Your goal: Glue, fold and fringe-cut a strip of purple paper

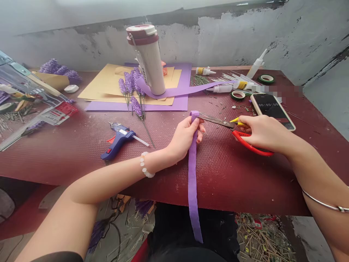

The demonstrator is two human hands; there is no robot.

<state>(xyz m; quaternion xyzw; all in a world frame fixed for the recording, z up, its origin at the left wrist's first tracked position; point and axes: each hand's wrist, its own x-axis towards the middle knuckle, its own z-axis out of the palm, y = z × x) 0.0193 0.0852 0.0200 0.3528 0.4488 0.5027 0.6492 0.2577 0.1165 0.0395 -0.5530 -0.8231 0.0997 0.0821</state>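
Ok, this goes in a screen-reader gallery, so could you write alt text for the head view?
A left hand holds up a long purple strip while the right hand brings red-handled scissors to its folded top, above a dark red table. A blue glue gun, lavender sprigs and a phone lie nearby.

Both forearms bare, reaching fwd from bottom corners, converging toward centre. Left hand (185,136): wrist roughly straight, bead bracelet on it, fingers curled and thumb pressed in a pinch at fingertip level, knuckles facing right. Right hand (261,133): thin bangle further up the forearm, fingers closed through a grip, back of hand up, thumb on the near side. Hands near each other, not touching, approx same height.
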